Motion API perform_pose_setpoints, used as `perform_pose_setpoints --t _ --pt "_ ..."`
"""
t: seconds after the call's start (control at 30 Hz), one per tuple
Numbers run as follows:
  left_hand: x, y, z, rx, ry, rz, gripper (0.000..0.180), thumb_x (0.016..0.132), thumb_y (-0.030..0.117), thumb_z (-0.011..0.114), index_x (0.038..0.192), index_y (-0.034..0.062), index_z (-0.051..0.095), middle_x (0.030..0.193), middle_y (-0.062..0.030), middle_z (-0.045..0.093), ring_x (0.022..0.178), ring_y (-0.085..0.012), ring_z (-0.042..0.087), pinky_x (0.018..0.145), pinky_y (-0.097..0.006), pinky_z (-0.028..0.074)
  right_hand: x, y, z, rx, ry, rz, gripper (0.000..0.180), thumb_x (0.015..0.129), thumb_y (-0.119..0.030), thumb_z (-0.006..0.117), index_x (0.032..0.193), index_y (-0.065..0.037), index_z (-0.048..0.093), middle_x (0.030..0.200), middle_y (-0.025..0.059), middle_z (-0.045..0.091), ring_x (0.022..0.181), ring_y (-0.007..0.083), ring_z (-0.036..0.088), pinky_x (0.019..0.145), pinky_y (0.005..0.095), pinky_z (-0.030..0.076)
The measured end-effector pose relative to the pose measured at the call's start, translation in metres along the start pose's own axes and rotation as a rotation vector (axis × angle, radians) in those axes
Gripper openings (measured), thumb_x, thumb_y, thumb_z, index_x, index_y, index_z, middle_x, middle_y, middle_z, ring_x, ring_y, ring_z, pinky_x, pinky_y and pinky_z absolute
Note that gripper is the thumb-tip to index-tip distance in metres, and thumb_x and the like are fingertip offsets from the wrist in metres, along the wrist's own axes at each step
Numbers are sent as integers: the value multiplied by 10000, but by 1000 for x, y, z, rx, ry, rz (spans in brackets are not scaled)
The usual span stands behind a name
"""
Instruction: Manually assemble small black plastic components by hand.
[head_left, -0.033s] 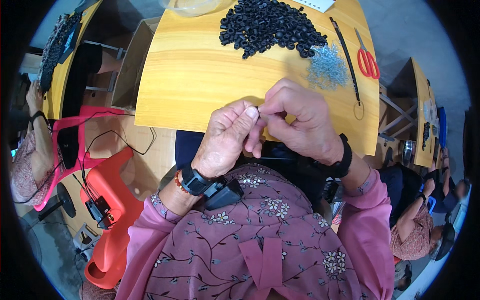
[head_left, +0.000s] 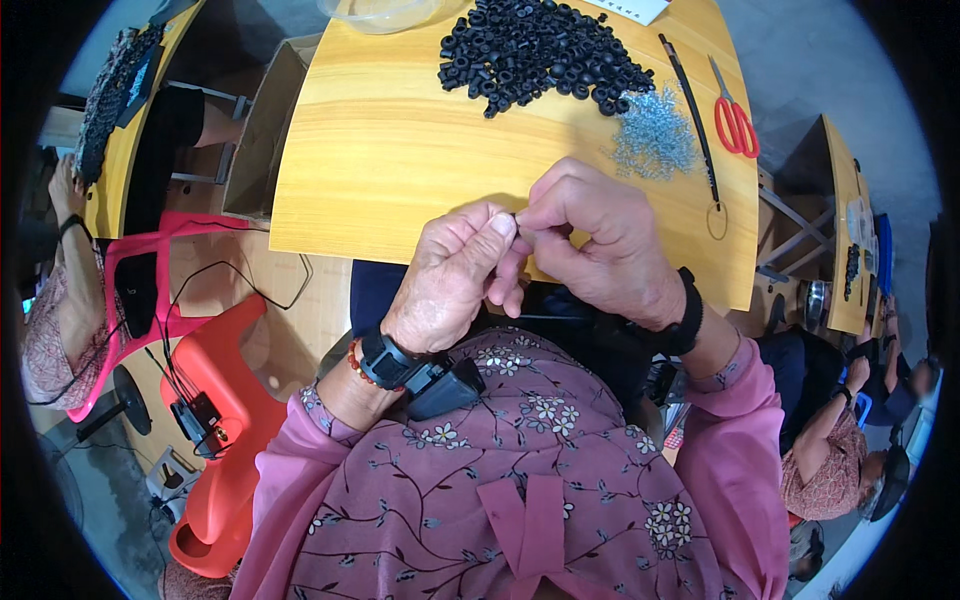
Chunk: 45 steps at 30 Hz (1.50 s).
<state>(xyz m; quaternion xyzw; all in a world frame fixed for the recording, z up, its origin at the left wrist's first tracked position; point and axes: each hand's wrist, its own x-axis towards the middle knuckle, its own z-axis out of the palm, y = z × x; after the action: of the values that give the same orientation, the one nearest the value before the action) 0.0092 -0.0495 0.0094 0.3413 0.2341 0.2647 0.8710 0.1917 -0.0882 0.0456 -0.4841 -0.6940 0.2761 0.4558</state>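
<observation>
My left hand [head_left: 440, 275] pinches a small black piece [head_left: 516, 221] between thumb and forefinger, just past the table's front edge. My right hand [head_left: 610, 245] is closed in a pinch against the same piece from the other side; what its fingertips hold, if anything, is hidden. Most of the piece is covered by fingers. Ahead on the yellow wooden table [head_left: 380, 150] lies a heap of small black ring-like parts [head_left: 540, 55]. Beside it sits a pile of tiny silvery-blue pieces [head_left: 655, 135].
Right of the piles lie a thin black rod [head_left: 690, 110] with a wire loop at its near end and red-handled scissors [head_left: 737, 125]. A clear plastic bowl [head_left: 385, 12] stands at the far left. An orange stool [head_left: 220, 430] is left of me; other people sit at both sides.
</observation>
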Motion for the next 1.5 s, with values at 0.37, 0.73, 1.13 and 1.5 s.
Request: perform_pose_setpoints --t 0.37,0.73,1.13,1.5 --pt "8 1 3 12 8 21 275 1056 273 508 1064 10 587 803 -32 569 626 -98 527 625 -300 559 1 10 -11 40 -33 -3 148 850 13 693 993 -22 683 812 87 621 771 217 656 656 305 522" --pt "11 2 -2 -170 4 26 260 1048 268 523 1100 23 589 950 -50 628 822 -132 630 777 -324 567 -8 -1 -5 6 25 73 447 829 -44 753 1247 -23 597 920 94 614 749 179 662 630 269 535" --pt "7 7 -5 -267 -82 6 214 1032 217 555 1047 16 629 970 -50 669 891 -137 655 802 -320 572 -2 -14 -3 -469 -89 14 335 801 -121 754 1056 5 576 861 136 566 748 323 627 630 403 512" --pt "7 7 -2 -246 -106 35 216 1030 218 563 1053 17 641 986 -47 676 883 -130 662 826 -329 578 -7 -15 -3 -409 -102 -13 463 823 -128 740 1224 -1 548 1040 190 586 867 369 641 721 417 535"
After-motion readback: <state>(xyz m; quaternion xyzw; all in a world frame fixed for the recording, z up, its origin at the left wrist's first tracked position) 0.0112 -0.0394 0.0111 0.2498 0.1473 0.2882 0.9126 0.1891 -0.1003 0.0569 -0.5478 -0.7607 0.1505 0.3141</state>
